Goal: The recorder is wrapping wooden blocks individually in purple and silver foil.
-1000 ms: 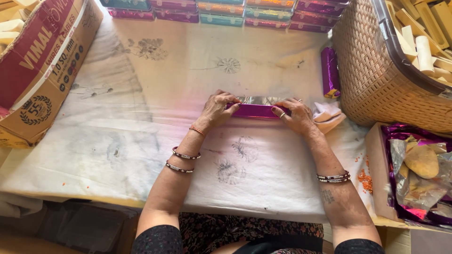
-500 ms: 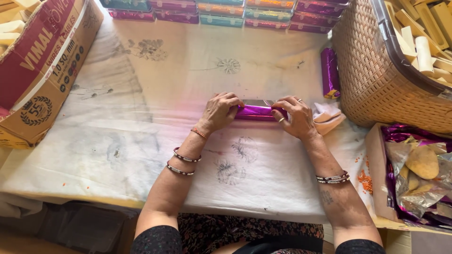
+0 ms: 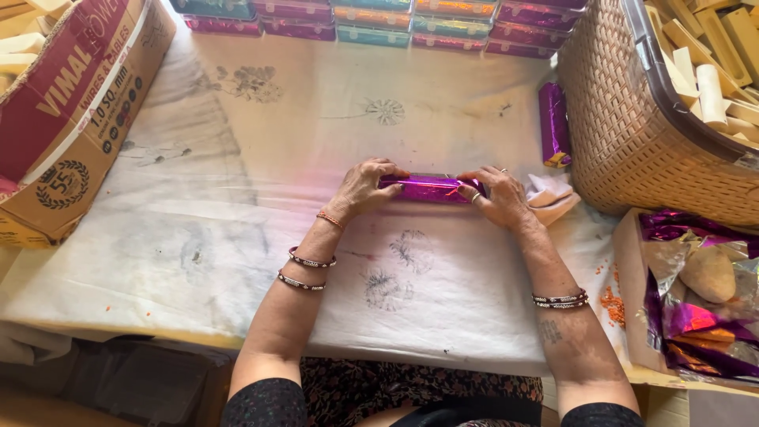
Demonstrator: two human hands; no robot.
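Note:
A bar wrapped in shiny purple foil (image 3: 431,188) lies crosswise on the white cloth (image 3: 237,237) in the middle of the table. My left hand (image 3: 362,190) grips its left end and my right hand (image 3: 498,198) grips its right end, fingers curled over the top. The foil is rolled closed around the bar. A second purple-wrapped bar (image 3: 553,122) lies upright-wise on the cloth beside the basket, apart from my hands.
A woven basket (image 3: 624,119) full of pale bars stands at the right. A box of purple foil sheets (image 3: 696,308) sits at the lower right. A cardboard box (image 3: 71,119) stands at the left. Wrapped packets in several colours (image 3: 371,20) line the far edge. A white cloth scrap (image 3: 549,194) lies by my right hand.
The silver inside of the foil showed behind the bar; my hands have rolled the foil over it, so the bar is now fully covered in purple.

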